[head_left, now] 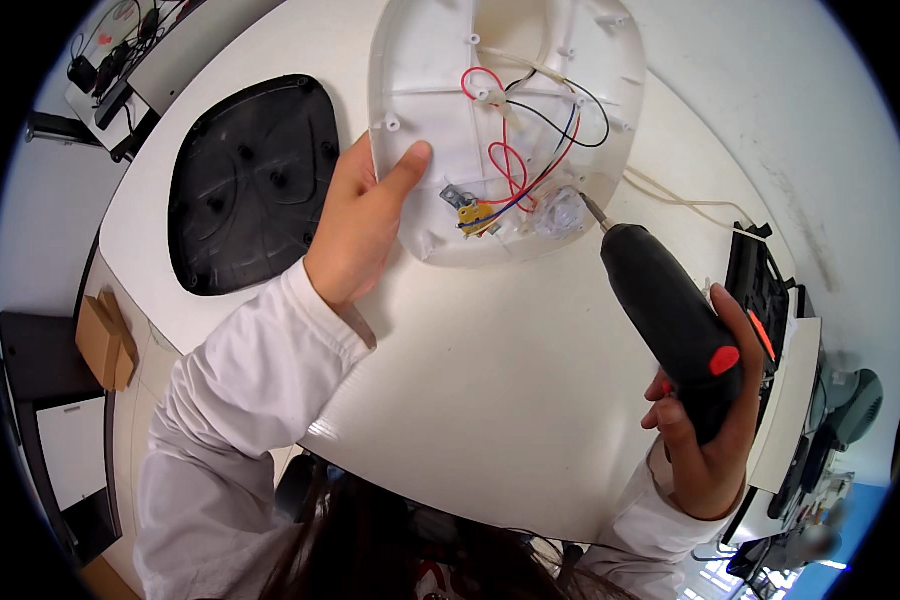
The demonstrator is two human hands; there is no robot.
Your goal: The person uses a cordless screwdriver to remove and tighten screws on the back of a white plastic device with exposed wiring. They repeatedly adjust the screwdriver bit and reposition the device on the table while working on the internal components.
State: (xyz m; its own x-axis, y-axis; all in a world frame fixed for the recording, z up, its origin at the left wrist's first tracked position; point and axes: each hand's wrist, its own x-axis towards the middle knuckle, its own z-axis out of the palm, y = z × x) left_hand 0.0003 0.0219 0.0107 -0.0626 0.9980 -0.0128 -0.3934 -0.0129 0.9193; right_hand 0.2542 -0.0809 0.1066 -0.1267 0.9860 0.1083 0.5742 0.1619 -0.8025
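My left hand (362,215) grips the left rim of a white plastic housing (425,110), its thumb lying inside the shell. Red, black and blue wires (510,165) loop across the inside of the housing. They run near a small yellow component (475,216) and a clear round part (560,212) at its near end. In my right hand (710,430) is a black cordless screwdriver (665,300) with red accents, fingers wrapped round its handle. The bit (595,212) points up and left, its tip at the edge of the clear part; whether it touches a screw I cannot tell.
A black plastic cover (255,185) lies on the white table (450,370) at the left. An open black tool case (755,270) stands at the right edge, and a pale cable (685,197) trails from the housing toward it. A white wall (770,130) borders the right side.
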